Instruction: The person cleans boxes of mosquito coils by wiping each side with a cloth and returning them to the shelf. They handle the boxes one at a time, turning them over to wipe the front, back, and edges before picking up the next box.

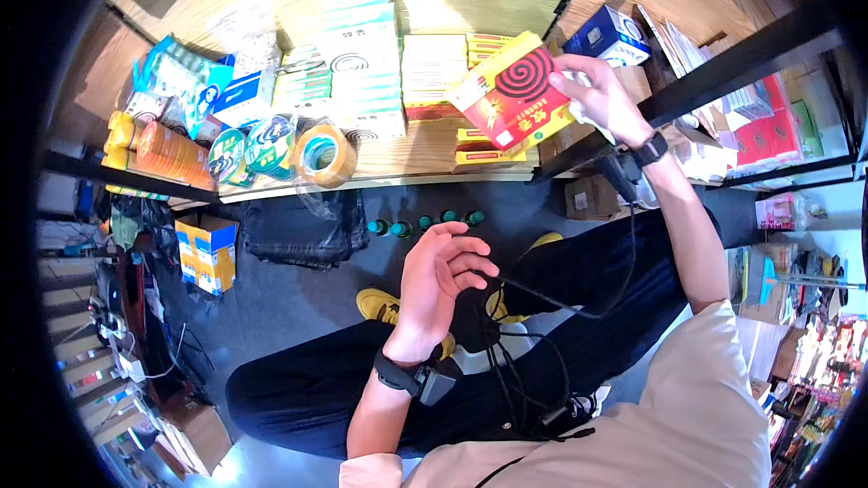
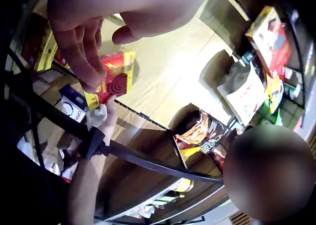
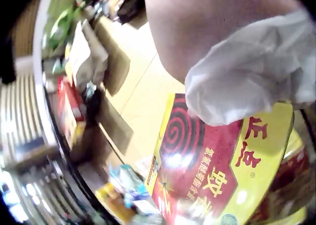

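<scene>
Above the person's lap (image 1: 316, 389), the left hand (image 1: 434, 280) hangs holding nothing, its fingers loosely bent and slightly apart. Beyond it, the right hand (image 1: 606, 101) pinches the red-and-yellow box (image 1: 506, 99) by one end, perhaps because that grip leaves most of the coil-printed face uncovered; crumpled white tissue (image 3: 252, 69) is tucked in the same hand. The box slants leftward from the thumb and fingertips, above the wooden shelf (image 1: 429, 155). Farther back, green-and-white cartons (image 1: 369, 101) stand stacked, likely to keep like with like.
</scene>
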`<action>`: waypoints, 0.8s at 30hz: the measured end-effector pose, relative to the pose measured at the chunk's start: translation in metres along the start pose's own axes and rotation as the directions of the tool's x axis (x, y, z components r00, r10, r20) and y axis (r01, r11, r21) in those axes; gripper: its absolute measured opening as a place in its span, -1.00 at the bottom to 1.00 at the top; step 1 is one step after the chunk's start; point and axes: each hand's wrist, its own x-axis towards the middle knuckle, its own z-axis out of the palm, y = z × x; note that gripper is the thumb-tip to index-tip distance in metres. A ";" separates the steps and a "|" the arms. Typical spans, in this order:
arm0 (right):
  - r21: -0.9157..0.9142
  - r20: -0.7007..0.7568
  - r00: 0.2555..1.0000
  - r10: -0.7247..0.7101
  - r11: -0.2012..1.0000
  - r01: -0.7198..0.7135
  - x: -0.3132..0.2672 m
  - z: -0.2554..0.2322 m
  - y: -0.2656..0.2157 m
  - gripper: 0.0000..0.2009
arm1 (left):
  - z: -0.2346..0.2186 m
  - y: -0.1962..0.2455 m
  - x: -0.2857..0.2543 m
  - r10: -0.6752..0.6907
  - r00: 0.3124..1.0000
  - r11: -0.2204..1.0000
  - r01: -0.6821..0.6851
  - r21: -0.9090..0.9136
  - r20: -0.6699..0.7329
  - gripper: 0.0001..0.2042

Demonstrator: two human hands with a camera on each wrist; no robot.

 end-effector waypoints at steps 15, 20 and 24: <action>0.720 0.573 0.800 0.181 0.355 -0.596 -0.047 0.059 -0.045 -0.62 | 0.023 0.012 -0.011 0.537 0.833 0.796 -0.552 0.248 0.132 -0.49; 0.507 0.382 0.923 -0.034 0.843 -0.179 -0.046 0.049 -0.057 -0.63 | 0.010 0.005 -0.002 0.679 0.730 0.613 -0.622 0.488 0.077 -0.49; 0.433 0.401 0.910 -0.110 0.898 -0.082 -0.049 0.043 -0.069 -0.69 | 0.014 0.012 -0.009 0.730 0.679 0.506 -0.611 0.609 0.074 -0.61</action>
